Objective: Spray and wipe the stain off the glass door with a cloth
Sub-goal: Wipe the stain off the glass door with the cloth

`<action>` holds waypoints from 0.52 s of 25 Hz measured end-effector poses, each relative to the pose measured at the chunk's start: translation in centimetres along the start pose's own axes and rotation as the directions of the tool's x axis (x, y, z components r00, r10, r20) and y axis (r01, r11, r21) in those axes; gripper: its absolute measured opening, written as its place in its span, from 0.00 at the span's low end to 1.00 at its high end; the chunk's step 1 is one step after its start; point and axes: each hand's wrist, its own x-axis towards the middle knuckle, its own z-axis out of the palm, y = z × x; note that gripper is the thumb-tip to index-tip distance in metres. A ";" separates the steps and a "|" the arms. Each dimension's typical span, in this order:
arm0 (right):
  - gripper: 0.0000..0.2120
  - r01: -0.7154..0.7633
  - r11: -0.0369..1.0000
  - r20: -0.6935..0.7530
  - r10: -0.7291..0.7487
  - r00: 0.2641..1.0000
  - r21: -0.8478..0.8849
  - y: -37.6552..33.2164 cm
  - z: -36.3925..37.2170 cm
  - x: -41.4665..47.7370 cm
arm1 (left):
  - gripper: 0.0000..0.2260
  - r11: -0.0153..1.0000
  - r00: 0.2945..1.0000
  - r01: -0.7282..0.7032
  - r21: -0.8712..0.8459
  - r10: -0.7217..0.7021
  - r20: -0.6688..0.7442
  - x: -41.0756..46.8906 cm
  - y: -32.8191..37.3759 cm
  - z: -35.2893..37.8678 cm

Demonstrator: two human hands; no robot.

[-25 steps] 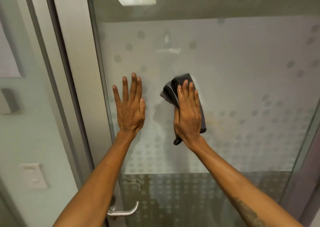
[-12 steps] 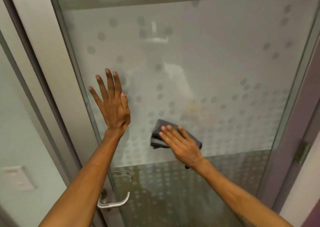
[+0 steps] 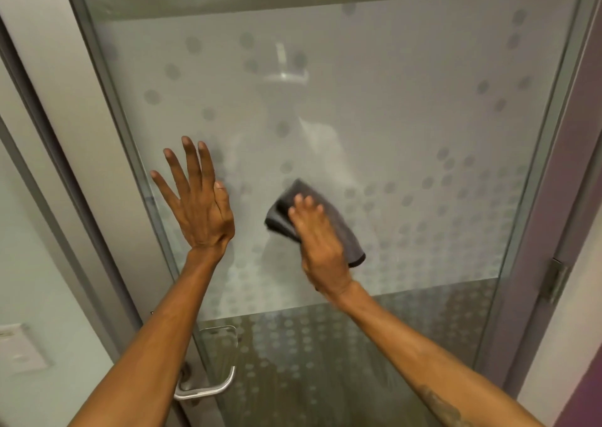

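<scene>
Against the frosted, dot-patterned glass door (image 3: pixel 407 117), just above the lower edge of the frosting: a folded dark grey cloth (image 3: pixel 348 237), pinned to the pane under the right hand (image 3: pixel 321 240). Fingers straight and laid flat over the fold, nothing curled round it; an open palm pressing, not gripping. Blurred at the fingertips, so judged to be mid-wipe. To the left, near the door's edge, the left hand (image 3: pixel 198 211), also open, fingers spread, palm to the glass, apparently bracing the door against the push. Below it, a metal lever handle (image 3: pixel 208 390); at far left, a pale wall plate (image 3: pixel 19 348); on the right frame, a hinge (image 3: pixel 553 280). No spray bottle in view. No stain to be made out on the bare glass; possibly under the cloth, possibly lost among the dots, cannot tell.

Handling, as a judgement: cloth soft, light and limp, likely to slide or bunch on smooth glass unless held by even pressure across the whole fold. Best taken with the flat of the hand over its middle, or pinched at a folded edge to turn a clean face out. Glass stiff, slick and breakable: press firmly but squarely, with the door steadied.
</scene>
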 end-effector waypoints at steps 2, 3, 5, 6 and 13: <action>0.24 0.097 0.995 0.085 -0.096 0.992 -0.006 -0.7 -0.1 -1.6 | 0.28 1.000 1.000 -0.001 0.007 0.001 0.005 0.1 0.0 -0.1; 0.25 0.085 0.996 0.090 -0.087 0.992 0.024 -0.6 -0.7 -1.8 | 0.28 1.000 1.000 0.002 0.012 -0.002 0.008 0.0 0.0 -0.1; 0.26 -0.134 0.970 0.074 0.121 0.990 0.203 -0.8 -2.4 -1.4 | 0.28 1.000 1.000 0.006 0.020 -0.007 0.012 0.1 0.0 -0.1; 0.27 -0.305 0.905 0.054 0.303 0.951 0.296 -1.1 -3.4 -1.2 | 0.28 1.000 1.000 0.008 0.024 -0.009 0.016 0.1 0.0 -0.1; 0.27 -0.651 0.640 -0.395 0.767 0.506 0.408 1.7 -8.4 -0.6 | 0.28 0.999 1.000 0.016 0.038 -0.017 0.026 0.2 0.3 -0.5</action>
